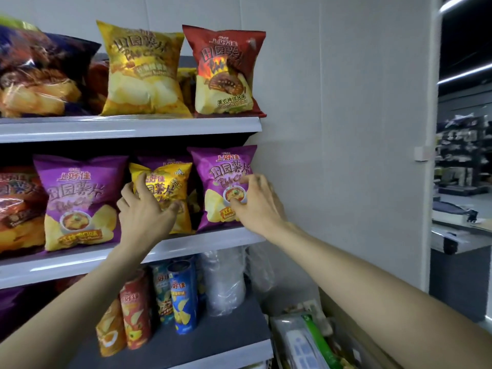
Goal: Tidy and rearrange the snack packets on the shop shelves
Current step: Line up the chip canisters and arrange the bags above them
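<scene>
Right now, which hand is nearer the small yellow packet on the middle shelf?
Left. The left hand grips the yellow packet; the right hand is to its right, gripping the purple packet beside it.

On middle shelf: small yellow crisp packet, upright, slightly tilted, between two purple ones, gripped low by left hand. To its right, right purple packet, upright at shelf end, held at its edge by right hand; left purple packet upright. On top shelf: large yellow packet, red packet, upright, side by side.
</scene>
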A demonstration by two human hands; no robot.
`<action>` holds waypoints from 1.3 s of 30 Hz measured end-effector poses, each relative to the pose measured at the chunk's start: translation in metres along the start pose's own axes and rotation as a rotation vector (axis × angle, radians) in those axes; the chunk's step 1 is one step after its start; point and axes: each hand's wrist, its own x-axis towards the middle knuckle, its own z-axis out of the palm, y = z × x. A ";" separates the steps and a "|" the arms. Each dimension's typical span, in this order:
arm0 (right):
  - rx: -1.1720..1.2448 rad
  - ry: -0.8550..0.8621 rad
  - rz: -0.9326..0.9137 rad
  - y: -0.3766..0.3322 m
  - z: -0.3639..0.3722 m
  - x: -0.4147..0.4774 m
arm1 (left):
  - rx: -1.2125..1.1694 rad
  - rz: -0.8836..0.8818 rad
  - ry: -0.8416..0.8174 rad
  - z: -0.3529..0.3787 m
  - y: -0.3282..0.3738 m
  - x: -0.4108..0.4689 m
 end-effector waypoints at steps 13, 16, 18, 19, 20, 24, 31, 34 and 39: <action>0.440 -0.169 0.355 0.017 0.024 0.033 | -0.171 -0.242 -0.145 0.018 -0.014 0.033; 0.493 -0.215 0.361 0.023 0.019 0.034 | -0.153 -0.195 -0.087 0.018 -0.013 0.033; 0.499 -0.239 0.351 0.028 0.017 0.036 | -0.175 -0.156 -0.032 0.015 -0.012 0.032; 0.503 -0.250 0.348 0.031 0.015 0.037 | -0.197 -0.132 -0.002 0.013 -0.012 0.031; 0.514 -0.265 0.342 0.034 0.016 0.039 | -0.234 -0.115 0.027 0.009 -0.012 0.029; 0.558 -0.308 0.288 0.040 0.016 0.042 | -0.464 -0.111 0.106 -0.017 -0.024 0.018; 0.552 -0.342 0.140 0.005 0.048 0.041 | -0.694 -0.083 0.165 -0.058 -0.037 -0.005; 0.520 -0.334 0.102 -0.020 0.064 0.040 | -0.695 -0.072 0.171 -0.079 -0.037 -0.009; 0.525 -0.336 0.072 -0.049 0.089 0.039 | -0.649 -0.016 0.135 -0.095 -0.031 -0.020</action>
